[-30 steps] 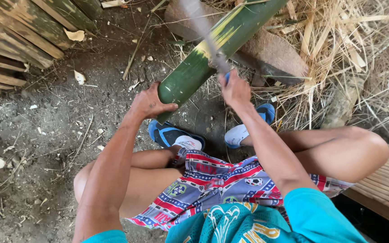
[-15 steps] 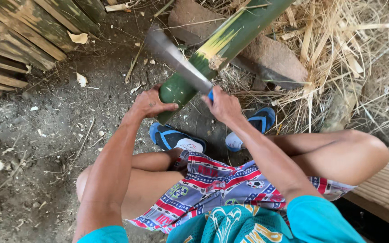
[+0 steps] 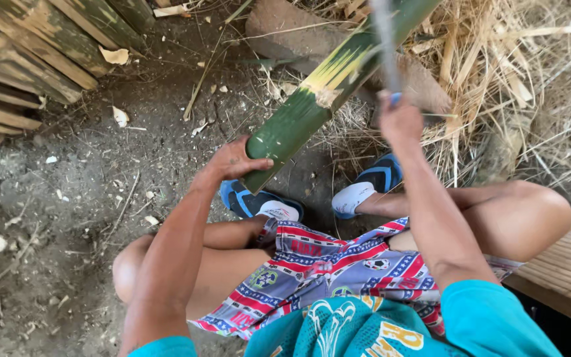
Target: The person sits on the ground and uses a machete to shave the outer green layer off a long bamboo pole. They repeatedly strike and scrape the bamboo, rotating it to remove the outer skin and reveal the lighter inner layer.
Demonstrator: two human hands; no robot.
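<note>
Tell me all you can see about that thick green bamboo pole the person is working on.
The bamboo pole is a thick, glossy green stalk, slanting from the upper right down to a cut end near the person's feet. Midway, its skin is shaved off, baring pale yellow fibre with a loose chip. The left hand grips its lower end. The right hand holds a blurred blade raised over the shaved patch. It lies across a stone slab amid dry straw.

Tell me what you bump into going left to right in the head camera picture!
Stacked bamboo slats → left hand → green bamboo pole → right hand gripping a blurred blade → dry straw
</note>
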